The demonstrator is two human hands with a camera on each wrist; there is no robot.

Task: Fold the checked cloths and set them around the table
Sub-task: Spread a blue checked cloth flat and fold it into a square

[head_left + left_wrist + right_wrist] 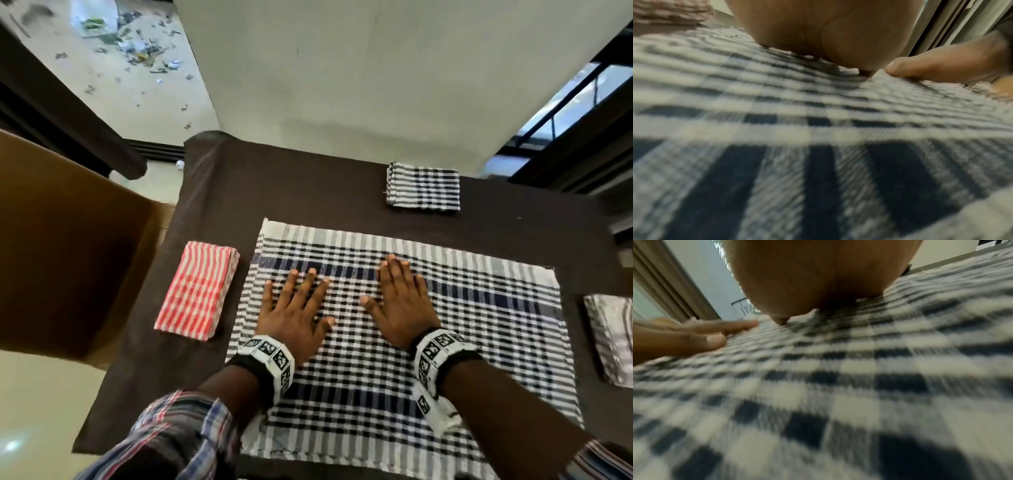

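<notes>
A large black-and-white checked cloth lies spread flat on the brown table. My left hand presses flat on its left-centre, fingers spread and straight. Beside it my right hand lies flat too, fingers pointing away from me. In the left wrist view the heel of my left hand sits on the cloth, with the right hand's thumb at the right. The right wrist view shows my right palm on the same cloth.
A folded red-and-white striped cloth lies at the table's left edge. A folded black checked cloth sits at the far side, and a folded grey striped cloth at the right edge. A brown cardboard box stands left of the table.
</notes>
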